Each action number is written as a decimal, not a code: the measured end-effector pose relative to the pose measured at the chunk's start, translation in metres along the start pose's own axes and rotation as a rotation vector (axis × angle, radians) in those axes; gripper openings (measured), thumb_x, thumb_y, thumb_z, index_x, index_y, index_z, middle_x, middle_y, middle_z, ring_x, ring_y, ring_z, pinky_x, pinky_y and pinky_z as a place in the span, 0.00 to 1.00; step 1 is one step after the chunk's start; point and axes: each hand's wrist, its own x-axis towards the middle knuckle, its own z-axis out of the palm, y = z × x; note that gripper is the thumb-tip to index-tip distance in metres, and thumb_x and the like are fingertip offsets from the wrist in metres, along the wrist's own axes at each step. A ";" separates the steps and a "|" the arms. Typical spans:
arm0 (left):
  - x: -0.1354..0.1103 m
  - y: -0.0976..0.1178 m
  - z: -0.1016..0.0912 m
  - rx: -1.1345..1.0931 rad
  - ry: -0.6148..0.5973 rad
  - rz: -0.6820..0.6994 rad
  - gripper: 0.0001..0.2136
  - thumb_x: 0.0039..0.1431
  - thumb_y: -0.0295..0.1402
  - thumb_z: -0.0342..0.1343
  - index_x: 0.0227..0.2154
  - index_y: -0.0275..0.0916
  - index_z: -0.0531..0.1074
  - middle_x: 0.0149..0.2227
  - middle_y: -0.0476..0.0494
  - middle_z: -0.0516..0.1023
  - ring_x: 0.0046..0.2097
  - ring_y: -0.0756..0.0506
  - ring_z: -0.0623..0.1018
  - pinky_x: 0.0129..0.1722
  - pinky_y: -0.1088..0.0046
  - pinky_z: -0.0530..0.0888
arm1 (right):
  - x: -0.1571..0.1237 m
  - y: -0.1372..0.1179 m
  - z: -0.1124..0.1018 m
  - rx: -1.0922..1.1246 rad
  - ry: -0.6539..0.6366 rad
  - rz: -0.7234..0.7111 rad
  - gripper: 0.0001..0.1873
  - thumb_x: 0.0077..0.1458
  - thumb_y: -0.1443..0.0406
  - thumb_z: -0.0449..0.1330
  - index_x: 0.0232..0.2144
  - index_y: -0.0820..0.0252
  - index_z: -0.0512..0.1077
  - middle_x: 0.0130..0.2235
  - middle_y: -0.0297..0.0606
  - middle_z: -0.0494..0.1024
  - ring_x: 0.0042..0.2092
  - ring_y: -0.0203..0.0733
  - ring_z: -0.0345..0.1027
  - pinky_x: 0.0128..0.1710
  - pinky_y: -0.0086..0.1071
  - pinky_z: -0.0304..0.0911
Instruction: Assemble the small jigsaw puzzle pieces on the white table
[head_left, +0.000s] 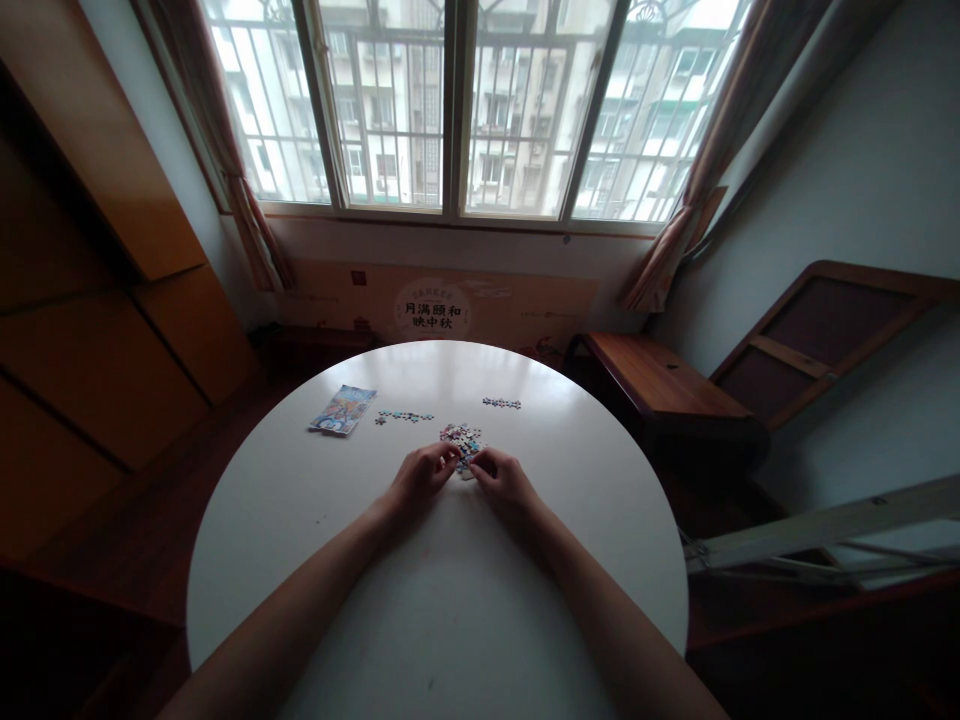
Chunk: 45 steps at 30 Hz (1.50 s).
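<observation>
A small heap of loose jigsaw puzzle pieces (460,436) lies on the round white table (450,620), between and just beyond my hands. My left hand (426,468) comes in from the left, its fingers curled and closed at the heap's near edge, seemingly on a small puzzle piece. From the right, my right hand (501,474) pinches thumb and fingers together at the same edge, apparently on another piece. Both are too small to make out in detail. Beyond the left hand runs a row of puzzle pieces (406,415); a shorter row of pieces (502,403) lies farther right.
A colourful printed sheet or packet (343,410) rests at the table's far left. Behind the table is a barred window (450,120) with curtains. A low wooden bench (667,375) stands to the right, and wooden cabinets (90,370) are on the left.
</observation>
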 end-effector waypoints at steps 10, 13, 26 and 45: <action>0.001 0.003 -0.002 0.001 -0.019 -0.004 0.09 0.58 0.31 0.50 0.37 0.39 0.74 0.30 0.47 0.78 0.28 0.51 0.74 0.29 0.79 0.68 | 0.000 -0.002 -0.001 -0.005 0.001 0.003 0.09 0.52 0.63 0.56 0.28 0.63 0.71 0.25 0.34 0.72 0.27 0.35 0.62 0.29 0.27 0.57; 0.000 0.002 -0.002 0.002 -0.016 -0.009 0.08 0.58 0.31 0.51 0.37 0.39 0.74 0.30 0.48 0.78 0.28 0.51 0.74 0.28 0.80 0.68 | 0.000 -0.001 0.000 -0.005 -0.003 0.002 0.09 0.52 0.62 0.56 0.27 0.63 0.71 0.25 0.34 0.72 0.27 0.35 0.62 0.29 0.27 0.57; 0.001 -0.002 0.002 -0.034 0.038 -0.047 0.08 0.57 0.31 0.52 0.36 0.38 0.74 0.29 0.48 0.78 0.27 0.51 0.74 0.29 0.79 0.69 | 0.001 -0.003 -0.001 0.016 0.033 0.032 0.08 0.52 0.64 0.56 0.30 0.63 0.72 0.25 0.35 0.73 0.28 0.35 0.64 0.29 0.27 0.59; 0.001 0.000 0.001 -0.083 0.007 0.000 0.07 0.57 0.31 0.52 0.34 0.38 0.74 0.27 0.48 0.77 0.26 0.52 0.73 0.27 0.80 0.68 | 0.001 0.000 -0.001 -0.009 0.016 0.013 0.10 0.53 0.61 0.55 0.27 0.62 0.71 0.25 0.35 0.73 0.28 0.36 0.63 0.29 0.27 0.57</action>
